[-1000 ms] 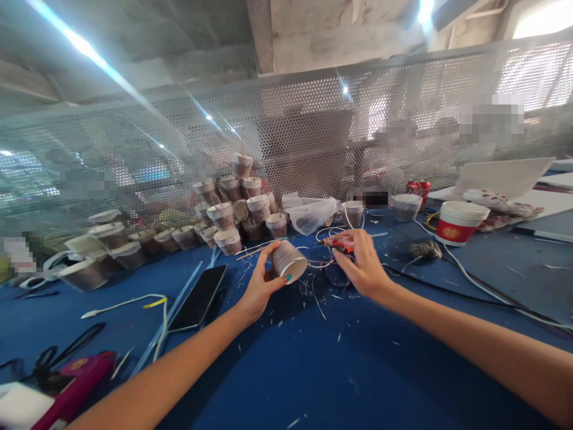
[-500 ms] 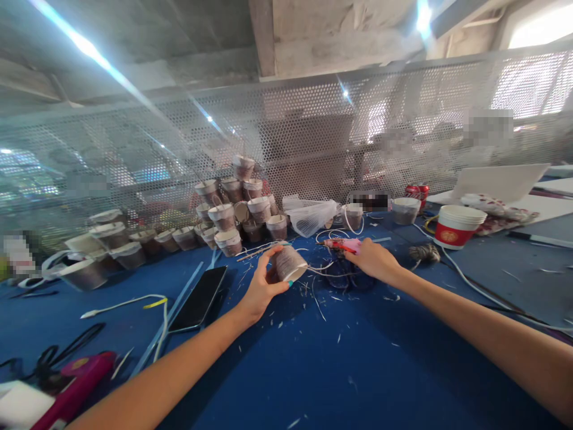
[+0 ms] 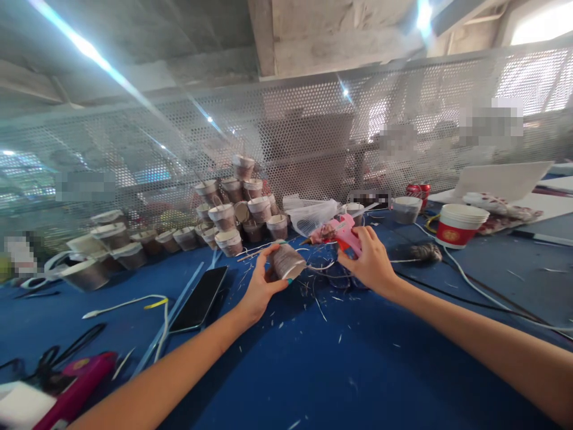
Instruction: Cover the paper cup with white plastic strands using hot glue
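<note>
My left hand [image 3: 260,286] is closed round a paper cup [image 3: 286,260] wrapped in grey-brown cord, tipped on its side with its mouth toward me and to the right. In my right hand [image 3: 369,263] is a pink hot glue gun [image 3: 340,231], gripped by the handle with its red trigger near my fingers. The nozzle points left and hovers above and right of the cup, apart from it. A clear glue stick [image 3: 371,208] sticks out of the gun's rear. Loose pale cord [image 3: 320,267] trails from beside the cup toward the right.
Wrapped cups [image 3: 222,216] stand stacked at the back, with more cups [image 3: 110,236] to the left. A phone [image 3: 199,298] and a magenta tool [image 3: 80,385] lie at left. Right of my hand are a twine bundle [image 3: 421,253], red-and-white cups [image 3: 461,226] and cables. Scraps litter the blue table [image 3: 313,370].
The glue gun, low above the table and partly hidden before, is now raised and turned, with its pink body and glue stick showing. My left hand and the cup have barely moved.
</note>
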Action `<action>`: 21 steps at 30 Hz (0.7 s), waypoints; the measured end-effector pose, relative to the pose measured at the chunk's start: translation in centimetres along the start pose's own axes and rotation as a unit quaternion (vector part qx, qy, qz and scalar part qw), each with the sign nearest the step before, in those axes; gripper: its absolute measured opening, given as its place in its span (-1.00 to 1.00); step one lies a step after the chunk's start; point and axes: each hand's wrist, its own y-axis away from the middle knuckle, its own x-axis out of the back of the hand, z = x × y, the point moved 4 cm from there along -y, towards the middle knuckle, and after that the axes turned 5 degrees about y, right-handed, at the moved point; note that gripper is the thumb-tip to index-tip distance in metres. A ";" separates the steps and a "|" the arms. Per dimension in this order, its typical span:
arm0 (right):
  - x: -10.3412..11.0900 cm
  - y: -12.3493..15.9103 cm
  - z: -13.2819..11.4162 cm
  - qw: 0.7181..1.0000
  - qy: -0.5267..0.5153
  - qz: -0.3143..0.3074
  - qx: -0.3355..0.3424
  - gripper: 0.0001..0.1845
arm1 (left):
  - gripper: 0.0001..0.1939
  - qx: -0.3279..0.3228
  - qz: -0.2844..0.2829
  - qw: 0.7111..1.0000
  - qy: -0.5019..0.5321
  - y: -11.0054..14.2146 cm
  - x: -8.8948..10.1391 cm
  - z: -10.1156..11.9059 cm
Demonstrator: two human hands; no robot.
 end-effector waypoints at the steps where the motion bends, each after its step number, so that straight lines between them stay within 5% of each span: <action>1: 0.1 0.2 -0.3 1.000 -0.009 0.006 0.001 -0.73 | -0.24 0.000 0.004 1.000 0.002 0.0 0.0 0.0; 21: -0.2 0.9 -0.9 0.995 -0.066 -0.033 0.061 -0.78 | -0.19 -0.013 0.017 1.000 0.022 -0.3 0.2 -0.2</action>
